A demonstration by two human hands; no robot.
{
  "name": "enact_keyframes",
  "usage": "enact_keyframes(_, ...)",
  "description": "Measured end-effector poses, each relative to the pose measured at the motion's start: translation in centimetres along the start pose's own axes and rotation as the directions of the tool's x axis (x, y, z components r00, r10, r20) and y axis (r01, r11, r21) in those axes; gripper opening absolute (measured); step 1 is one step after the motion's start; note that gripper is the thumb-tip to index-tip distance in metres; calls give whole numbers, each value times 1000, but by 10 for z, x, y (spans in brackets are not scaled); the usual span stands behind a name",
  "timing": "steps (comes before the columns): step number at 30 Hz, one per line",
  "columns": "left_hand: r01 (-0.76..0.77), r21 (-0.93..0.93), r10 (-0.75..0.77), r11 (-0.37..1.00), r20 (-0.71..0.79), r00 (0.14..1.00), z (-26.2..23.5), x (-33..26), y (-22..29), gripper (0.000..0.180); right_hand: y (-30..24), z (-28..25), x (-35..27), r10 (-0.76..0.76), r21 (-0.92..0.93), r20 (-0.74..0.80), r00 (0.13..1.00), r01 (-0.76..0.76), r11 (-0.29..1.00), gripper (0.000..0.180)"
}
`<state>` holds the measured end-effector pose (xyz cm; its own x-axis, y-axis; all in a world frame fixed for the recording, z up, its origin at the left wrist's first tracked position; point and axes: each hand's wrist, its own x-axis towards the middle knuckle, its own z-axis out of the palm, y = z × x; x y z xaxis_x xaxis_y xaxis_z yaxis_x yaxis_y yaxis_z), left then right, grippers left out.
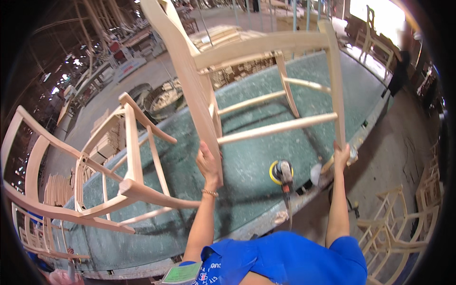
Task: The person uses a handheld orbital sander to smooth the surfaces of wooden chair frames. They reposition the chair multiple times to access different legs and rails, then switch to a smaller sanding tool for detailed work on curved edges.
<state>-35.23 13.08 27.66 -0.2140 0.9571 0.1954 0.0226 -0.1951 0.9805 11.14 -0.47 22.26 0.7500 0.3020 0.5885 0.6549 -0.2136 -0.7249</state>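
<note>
A big woodworking shed is stretching away behind, with stacks of cut timber and more unfinished frames standing along the walls, and a long workbench (266, 156) covered in worn green matting is running across the middle of the view. Above that bench the person is holding up a bare wooden chair frame (266, 85), tipped over so its legs are pointing toward them and its seat rails are hanging clear of the matting. A second chair frame (109, 180) is lying on its side on the bench to the left, well apart from the lifted one.

The left hand (209, 166) is wrapping around the end of one leg, fingers closing round the wood with the thumb along its side. The right hand (341, 156) is gripping the end of the other front leg, fingers curling tight round it.

The frame is looking stiff and fairly light for its size, raw sanded wood that is likely giving a dry, sure grip, though the thin rungs are probably the weak points; the thick legs, where both hands are already sitting, seem the soundest places to hold.

A small sander (282, 173) with a yellow pad is resting on the matting between the two arms, near the bench edge
</note>
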Motion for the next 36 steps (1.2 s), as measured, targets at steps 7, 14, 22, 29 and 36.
enact_keyframes(7,-43,201,74,979,-150,986,-38,-4,-35,73,-86,63,-144,450,357,657,605,-775,521,37)
enact_keyframes(14,84,-35,-86,996,-33,996,-3,-26,-29,74,-205,115,-276,-205,93,979,-19,-846,525,51)
enact_keyframes(22,-45,-25,46,999,55,997,-62,-56,-61,58,-249,76,-309,-264,210,962,69,-805,555,56)
enact_keyframes(29,-661,731,328,168,591,737,-165,-84,-95,22,-142,-44,-263,90,89,968,235,-652,753,29)
enact_keyframes(36,-703,711,207,10,687,697,-194,-68,-126,21,-87,-83,-239,142,90,903,405,-504,859,42)
